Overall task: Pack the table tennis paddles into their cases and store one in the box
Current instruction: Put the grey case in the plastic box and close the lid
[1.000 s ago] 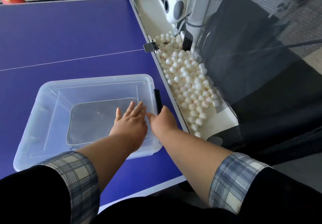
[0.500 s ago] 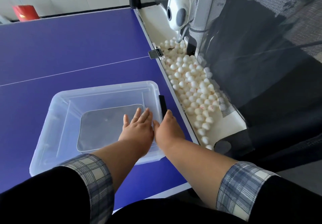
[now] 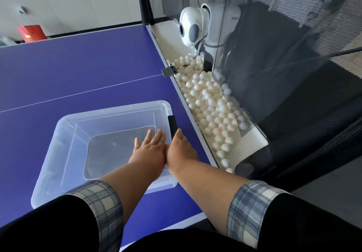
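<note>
L hand (image 3: pixel 149 151) flat, prob. on box (image 3: pixel 64 134)

No legible text or labels

white balls (image 3: pixel 210 103), ball machine (image 3: pixel 191 28), red bin (image 3: pixel 31 33)

Box (image 3: pixel 109 114) on table (image 3: pixel 78 71) (balls (image 3: pixel 211 106) right).
</note>
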Demonstrator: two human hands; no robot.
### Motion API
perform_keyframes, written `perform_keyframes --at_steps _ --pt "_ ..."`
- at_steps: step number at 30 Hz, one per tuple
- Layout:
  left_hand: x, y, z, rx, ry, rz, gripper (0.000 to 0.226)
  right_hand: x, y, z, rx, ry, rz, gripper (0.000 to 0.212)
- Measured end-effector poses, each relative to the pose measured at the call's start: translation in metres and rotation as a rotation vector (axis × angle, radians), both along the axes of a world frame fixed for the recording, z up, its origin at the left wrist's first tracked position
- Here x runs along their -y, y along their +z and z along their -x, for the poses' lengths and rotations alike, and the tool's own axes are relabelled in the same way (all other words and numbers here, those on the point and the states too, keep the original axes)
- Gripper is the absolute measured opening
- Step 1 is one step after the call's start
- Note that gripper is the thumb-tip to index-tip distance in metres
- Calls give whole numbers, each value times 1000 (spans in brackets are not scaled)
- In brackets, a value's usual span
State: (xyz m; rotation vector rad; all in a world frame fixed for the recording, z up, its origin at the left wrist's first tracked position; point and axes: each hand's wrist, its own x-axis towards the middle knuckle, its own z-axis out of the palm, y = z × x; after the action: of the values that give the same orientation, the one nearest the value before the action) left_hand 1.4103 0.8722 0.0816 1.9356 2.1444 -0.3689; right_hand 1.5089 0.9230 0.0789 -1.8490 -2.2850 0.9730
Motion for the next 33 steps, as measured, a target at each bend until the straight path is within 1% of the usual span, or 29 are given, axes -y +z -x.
perform_keyframes --at_steps 5,8,10,12,14,17,20,22,24,26,27,29,30,32,33 --pt "7 2 -2 60 62 -55 75 0 -4 3 125 121 -42 76" --pt "17 1 8 63 -12 -85 66 2 -4 4 160 181 -66 78" --pt "32 -2 22 105 -10 -145 59 3 -3 3 190 261 -142 84" --pt "56 -3 43 166 128 -241 58 4 -1 3 238 382 -272 93" --pt "83 -3 70 170 309 -296 59 7 1 7 252 478 -374 98" --pt "126 -1 113 174 567 -290 62 19 1 27 170 542 -365 82" --pt "158 0 150 109 718 -247 66 40 2 64 56 574 -392 63" --pt "170 0 170 126 892 -226 68 55 5 95 36 622 -377 56" --pt "175 1 189 238 1151 -246 72 70 8 125 56 693 -306 58" --pt "177 0 206 474 1350 -278 81 83 11 155 86 741 -263 60" --pt "179 -1 213 628 1393 -278 88 88 12 169 92 747 -258 60" --pt "184 -3 227 934 1414 -255 99 99 12 197 78 738 -259 58" --pt "186 -4 235 1031 1399 -239 102 105 12 210 70 730 -258 57" --pt "187 -9 250 1118 1332 -208 102 113 9 234 72 716 -260 56" --pt "186 -11 255 1137 1288 -203 98 116 6 244 83 704 -261 56"
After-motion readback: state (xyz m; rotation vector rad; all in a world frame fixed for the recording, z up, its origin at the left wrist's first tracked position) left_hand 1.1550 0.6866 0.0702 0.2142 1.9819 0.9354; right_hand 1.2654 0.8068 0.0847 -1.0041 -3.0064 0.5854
